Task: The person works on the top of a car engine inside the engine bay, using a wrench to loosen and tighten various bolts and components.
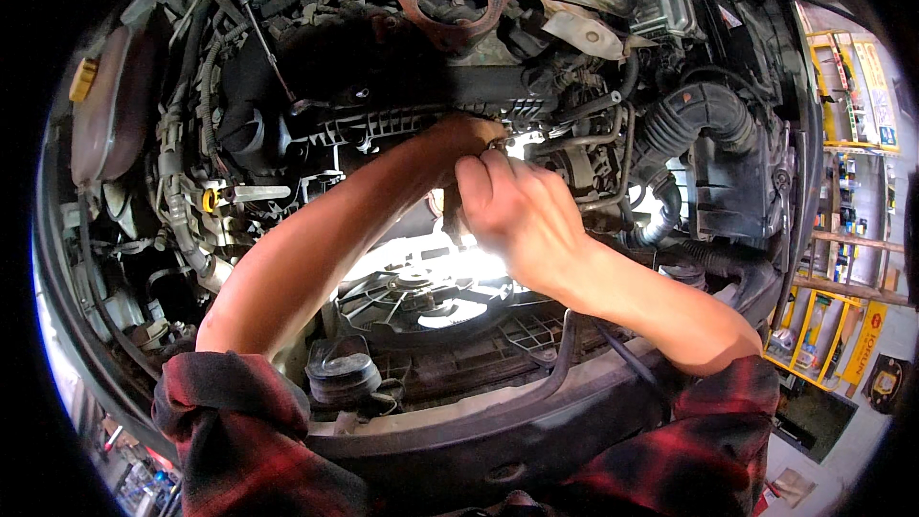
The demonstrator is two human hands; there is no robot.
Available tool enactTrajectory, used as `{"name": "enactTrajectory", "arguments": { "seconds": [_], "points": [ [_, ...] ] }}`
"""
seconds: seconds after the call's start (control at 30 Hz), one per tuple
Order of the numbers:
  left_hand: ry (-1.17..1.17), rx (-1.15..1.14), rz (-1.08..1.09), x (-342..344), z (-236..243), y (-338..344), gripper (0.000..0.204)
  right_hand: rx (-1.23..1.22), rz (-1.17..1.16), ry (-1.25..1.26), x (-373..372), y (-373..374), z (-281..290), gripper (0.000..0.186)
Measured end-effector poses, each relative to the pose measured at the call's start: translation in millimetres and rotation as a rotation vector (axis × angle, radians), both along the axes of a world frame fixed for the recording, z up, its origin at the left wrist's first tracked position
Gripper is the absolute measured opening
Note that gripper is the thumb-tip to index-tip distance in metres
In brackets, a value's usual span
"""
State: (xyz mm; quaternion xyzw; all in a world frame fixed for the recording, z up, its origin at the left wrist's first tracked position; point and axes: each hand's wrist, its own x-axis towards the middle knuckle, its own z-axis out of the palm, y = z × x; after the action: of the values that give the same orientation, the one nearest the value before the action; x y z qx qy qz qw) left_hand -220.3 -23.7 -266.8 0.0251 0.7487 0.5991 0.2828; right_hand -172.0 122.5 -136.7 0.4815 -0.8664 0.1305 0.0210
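Note:
In the middle of the engine bay, my left hand (467, 137) reaches down beside a ribbed black engine cover (383, 86); its fingers are hidden behind my right hand and the parts. My right hand (512, 206) is just below it, closed, with a small metal thing near the knuckles that I cannot make out. Metal pipes (589, 142) run to the right of both hands. Bright light shows beneath the hands, around a cooling fan (416, 302).
A translucent reservoir (110, 110) with a yellow cap stands at the left. A long ratchet tool (258, 29) lies at upper left. A corrugated intake hose (694, 124) curves at the right. The front body edge (517, 440) crosses below. Yellow shelving (828, 325) is beyond the car.

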Motion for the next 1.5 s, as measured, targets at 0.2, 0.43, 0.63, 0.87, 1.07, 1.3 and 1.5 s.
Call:
{"name": "enactTrajectory", "arguments": {
  "seconds": [0.2, 0.43, 0.63, 0.87, 1.07, 1.3, 1.5],
  "points": [
    [0.001, 0.038, 0.078, 2.5, -2.7, 3.0, 0.026, 0.018, 0.062, 0.07, -1.3, 6.3, 7.5, 0.016],
    [0.064, -0.041, -0.013, 2.8, -6.2, 3.4, 0.026, -0.071, -0.069, -0.101, -0.7, 14.0, 9.3, 0.024],
    [0.035, 0.123, 0.123, 9.9, -1.8, 6.6, 0.028, -0.145, -0.047, -0.153, 2.6, 15.9, 10.8, 0.023],
    [-0.173, 0.129, 0.32, 5.5, 2.9, 12.9, 0.027, -0.073, -0.013, -0.198, 4.1, 14.7, 19.4, 0.023],
    [0.096, 0.097, 0.105, 7.9, 22.0, 15.2, 0.022, -0.092, -0.078, -0.151, -5.0, 21.0, 26.0, 0.02],
    [-0.39, 0.324, 0.452, 4.8, 52.7, 37.5, 0.048, -0.152, -0.083, -0.234, -17.6, 64.1, 38.1, 0.016],
    [-0.545, 0.283, 0.585, 7.3, 37.2, 40.9, 0.034, -0.213, 0.011, -0.159, -2.0, 67.0, 20.7, 0.02]
  ]
}}
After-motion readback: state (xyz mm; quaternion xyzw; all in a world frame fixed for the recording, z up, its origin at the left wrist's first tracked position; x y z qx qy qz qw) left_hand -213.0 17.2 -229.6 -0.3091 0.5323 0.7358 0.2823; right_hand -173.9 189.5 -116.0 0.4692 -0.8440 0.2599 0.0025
